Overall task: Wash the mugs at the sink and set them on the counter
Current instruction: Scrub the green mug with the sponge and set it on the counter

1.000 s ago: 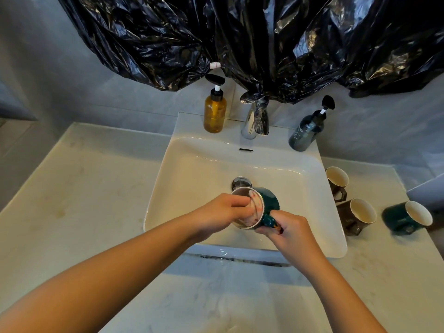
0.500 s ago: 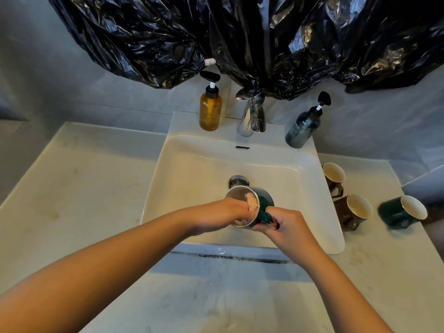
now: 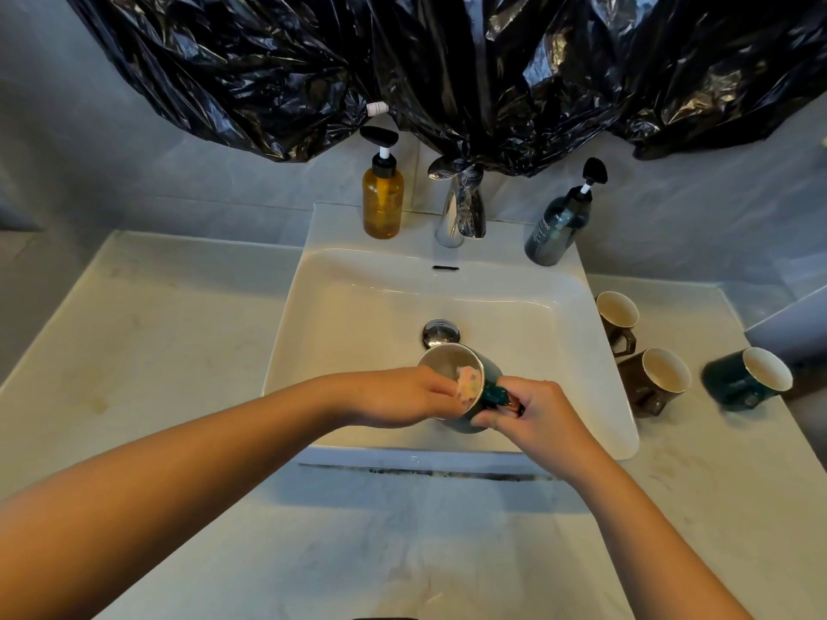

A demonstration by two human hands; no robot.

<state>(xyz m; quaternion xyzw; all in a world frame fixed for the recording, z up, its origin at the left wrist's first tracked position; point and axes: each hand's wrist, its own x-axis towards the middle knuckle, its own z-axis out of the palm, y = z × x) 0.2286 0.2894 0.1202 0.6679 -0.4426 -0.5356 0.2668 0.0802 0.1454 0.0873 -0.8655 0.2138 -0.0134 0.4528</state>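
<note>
Left hand [image 3: 394,396], fingers curled, pinches a pink speckled sponge [image 3: 469,383] at the inner rim of the green mug [image 3: 491,373], held over the sink [image 3: 358,306] front. One second ago the sponge sat deeper inside. Right hand [image 3: 537,418] grips the handle. Judgement: interior scrub nearing completion, rinse outstanding. Three other mugs [image 3: 658,378] lie unmoved on the counter [image 3: 716,463].

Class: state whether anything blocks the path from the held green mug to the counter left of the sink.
Nothing visible does: only the sink rim lies between the green mug and the left counter.
</note>
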